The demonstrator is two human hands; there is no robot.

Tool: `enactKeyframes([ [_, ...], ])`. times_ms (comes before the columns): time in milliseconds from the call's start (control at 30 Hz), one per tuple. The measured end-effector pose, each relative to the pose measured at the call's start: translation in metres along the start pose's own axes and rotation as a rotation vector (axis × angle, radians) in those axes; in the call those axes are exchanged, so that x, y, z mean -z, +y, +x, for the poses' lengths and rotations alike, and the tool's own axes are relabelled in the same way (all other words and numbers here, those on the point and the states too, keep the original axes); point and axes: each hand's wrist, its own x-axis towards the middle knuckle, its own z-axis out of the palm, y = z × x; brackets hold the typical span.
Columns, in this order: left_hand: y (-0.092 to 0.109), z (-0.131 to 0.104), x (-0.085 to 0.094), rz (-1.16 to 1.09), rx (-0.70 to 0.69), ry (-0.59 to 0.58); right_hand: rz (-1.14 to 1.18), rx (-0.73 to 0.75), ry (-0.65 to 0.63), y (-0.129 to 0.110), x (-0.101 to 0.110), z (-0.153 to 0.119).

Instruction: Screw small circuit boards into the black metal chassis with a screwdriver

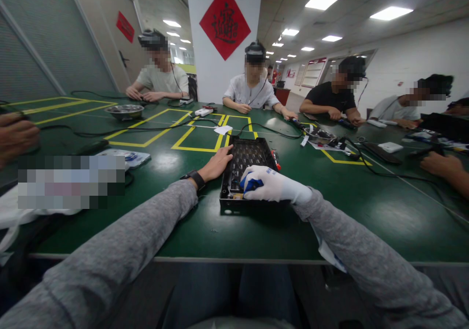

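A shallow open black case (252, 205) lies on the green desk (205, 241) straight in front of the person, its long sides running away from the near edge, with rows of small dark cells filling most of its inside. The left hand (219, 164), bare, with a black watch (198, 178) at the wrist, lies against the case's left rim, its fingers stretched out and reaching over the edge. The right hand (266, 185) wears a white glove with a blue palm and is bent down over the near right part of the case, fingers curled inward; the fingertips are hidden, so I cannot tell whether they pinch anything. Just beside the gloved fingers, in the near end of the case, shows a small yellowish part (238, 196). A red object (277, 166), partly hidden, sits just beside the case's right side. Beyond the far end of the case, a piece of white paper (223, 130) lies across the yellow tape (198, 149), and a white power strip (204, 111) is farther back. A metal bowl (124, 113) stands to the far left, and another bowl (319, 134), holding dark items, stands to the right, near a co-worker's outstretched hand (289, 115)
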Motion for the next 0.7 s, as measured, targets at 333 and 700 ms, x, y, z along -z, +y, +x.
enactKeyframes([
  [333, 0.005, -0.002, 0.003, 0.019, -0.065, -0.036, 0.058, -0.029, -0.013, 0.003, -0.001, 0.000],
  [700, 0.012, -0.006, 0.005, -0.008, -0.056, -0.012, 0.062, -0.048, -0.038, 0.003, -0.002, 0.001],
])
